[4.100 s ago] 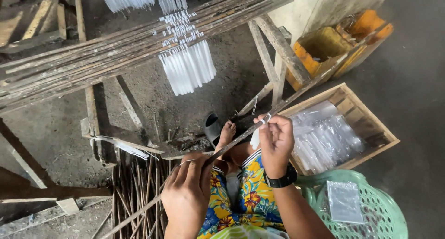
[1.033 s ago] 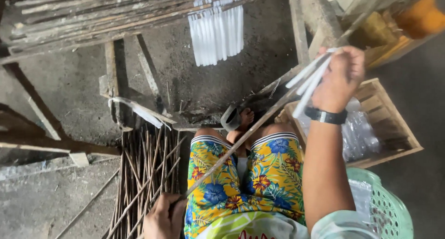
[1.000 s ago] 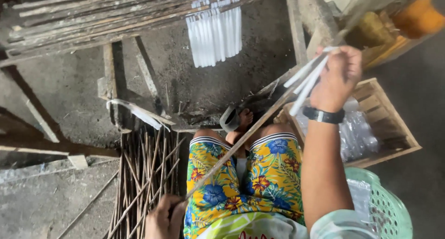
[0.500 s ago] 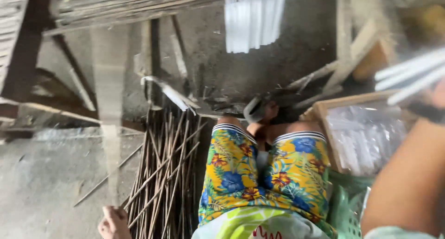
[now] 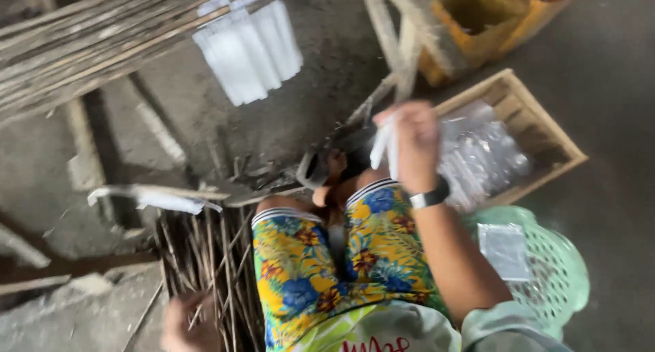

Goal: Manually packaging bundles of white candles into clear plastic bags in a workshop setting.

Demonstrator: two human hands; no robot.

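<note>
Floral shorts (image 5: 355,256), black wristwatch (image 5: 428,197), pale green sleeve (image 5: 505,325).

Two hands: right hand (image 5: 413,144), left hand (image 5: 187,321). One wristwatch (image 5: 430,198). One wooden crate (image 5: 529,130) of clear plastic bags, too many to count. One green plastic basket (image 5: 556,270), one flat bag (image 5: 503,248) in it. One orange bin (image 5: 491,24). One hanging bunch of white tubes (image 5: 249,48), uncountable. Sticks by left knee (image 5: 211,256): many, blurred.

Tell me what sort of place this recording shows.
Probably a rough home workshop: a bare concrete floor, a rack of long sticks hung with white tubes, and a wooden crate of clear plastic bags.
</note>
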